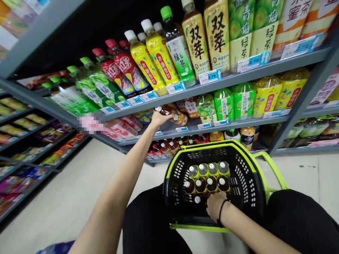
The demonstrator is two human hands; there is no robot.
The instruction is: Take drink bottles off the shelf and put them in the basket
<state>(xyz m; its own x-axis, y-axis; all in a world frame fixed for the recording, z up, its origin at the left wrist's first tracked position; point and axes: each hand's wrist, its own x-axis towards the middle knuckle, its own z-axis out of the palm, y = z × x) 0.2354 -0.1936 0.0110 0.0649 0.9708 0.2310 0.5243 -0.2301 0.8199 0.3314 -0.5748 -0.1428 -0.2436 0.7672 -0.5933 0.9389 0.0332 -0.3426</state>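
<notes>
The left hand (159,118) holds a brown, orange-labelled plastic bottle (167,111), probably hefty, slick, best gripped mid-body; the right hand (216,205), I can't tell.

**Gloss on plastic, matt on cloth**

The basket (250,176) looks moulded from smooth black plastic, its lime rim (209,145) softly shiny. Bottles (200,184) inside are glossy, see-through plastic. The shelf (227,77) resembles smooth painted metal; its price labels (209,76), paper. The floor (111,176) gleams smoothly; the trousers (148,218) are matt cloth.
</notes>
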